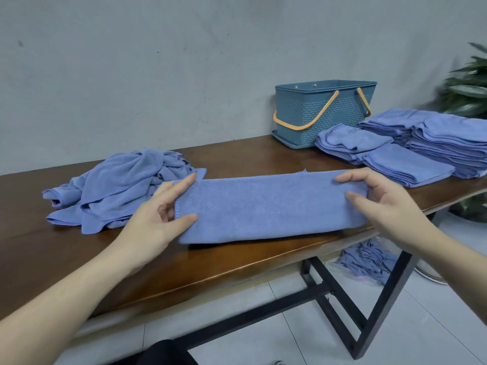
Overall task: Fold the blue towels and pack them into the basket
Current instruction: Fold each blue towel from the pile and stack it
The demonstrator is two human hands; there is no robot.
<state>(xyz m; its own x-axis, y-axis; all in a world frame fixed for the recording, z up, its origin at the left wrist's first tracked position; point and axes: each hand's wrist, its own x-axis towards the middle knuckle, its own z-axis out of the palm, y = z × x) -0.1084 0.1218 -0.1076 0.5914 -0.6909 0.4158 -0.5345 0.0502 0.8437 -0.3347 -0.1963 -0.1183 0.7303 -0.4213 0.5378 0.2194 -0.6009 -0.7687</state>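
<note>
Nearest us, our left hand (158, 219) pinches the left end of the long folded blue towel (268, 206), thumb on top and forefinger stretched along its far edge. Our right hand (379, 204) grasps the right end in the same way, thumb and fingers closed on the cloth. The towel lies flat as a strip across the front of the wooden table (79, 259). Just left of it we see a crumpled heap of unfolded towels (118, 188). To the right, stacks of folded towels (421, 146) sit near the table's end. Behind them stands the blue basket (324, 114), orange handles (305, 119) down, close to the wall (158, 61).
</note>
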